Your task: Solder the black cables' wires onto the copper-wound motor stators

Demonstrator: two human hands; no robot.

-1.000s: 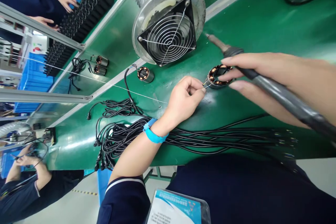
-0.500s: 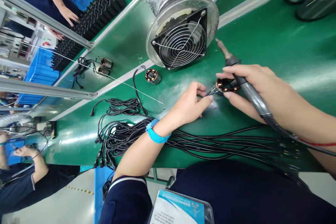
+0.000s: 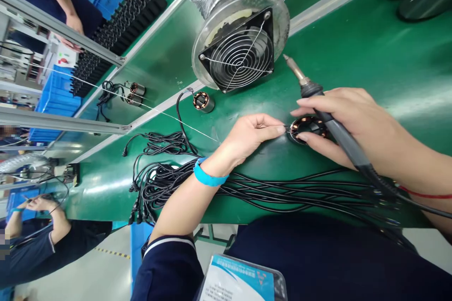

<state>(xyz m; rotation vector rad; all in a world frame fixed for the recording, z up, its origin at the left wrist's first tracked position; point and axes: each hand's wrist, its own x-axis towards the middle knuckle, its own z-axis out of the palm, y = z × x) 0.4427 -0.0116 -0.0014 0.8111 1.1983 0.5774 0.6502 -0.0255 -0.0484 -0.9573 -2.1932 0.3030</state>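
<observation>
My right hand holds a soldering iron, its bare metal tip pointing up and left toward the fan. The thumb and fingers of that same hand also grip a motor stator, a dark ring with copper windings, partly covered by the hand and iron. Just left of the stator, my left hand pinches the thin wires at its edge between thumb and fingers. Most of the wires' length is hidden by the fingertips.
A fan with a wire guard stands beyond my hands. Another stator sits left of it. Black power cords lie bundled along the near side. Larger stators stand at far right. Co-workers' hands show at left.
My left hand has closed its fingers onto the wires right at the stator. The stator has tilted and shifted slightly down in view. The soldering iron's tip has moved slightly left.
</observation>
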